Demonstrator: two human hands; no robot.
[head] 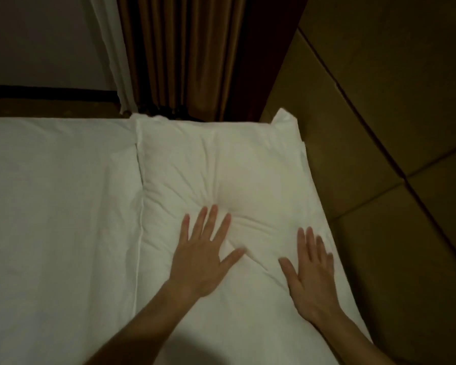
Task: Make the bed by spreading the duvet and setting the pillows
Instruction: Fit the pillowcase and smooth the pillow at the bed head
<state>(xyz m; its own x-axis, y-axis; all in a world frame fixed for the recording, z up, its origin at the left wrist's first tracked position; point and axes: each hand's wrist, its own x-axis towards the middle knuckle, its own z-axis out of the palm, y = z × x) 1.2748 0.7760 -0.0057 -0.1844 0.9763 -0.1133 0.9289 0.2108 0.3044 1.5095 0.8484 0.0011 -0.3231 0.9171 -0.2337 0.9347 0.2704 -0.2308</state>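
A white pillow (221, 164) lies flat at the right end of the bed, against the padded headboard. My left hand (203, 256) presses on its middle with fingers spread and straight, and the fabric creases around the fingertips. Nearer the headboard side, my right hand (311, 270) lies flat on the pillow with its fingers together. To the left of the pillow the white duvet (53, 212) lies spread smooth over the bed, its edge running along the pillow's left side.
A tan padded headboard (395, 127) fills the right side. Brown curtains (179, 54) and a white sheer curtain (111, 54) hang beyond the far edge of the bed. A dark strip of floor and wall (37, 48) lies at the top left.
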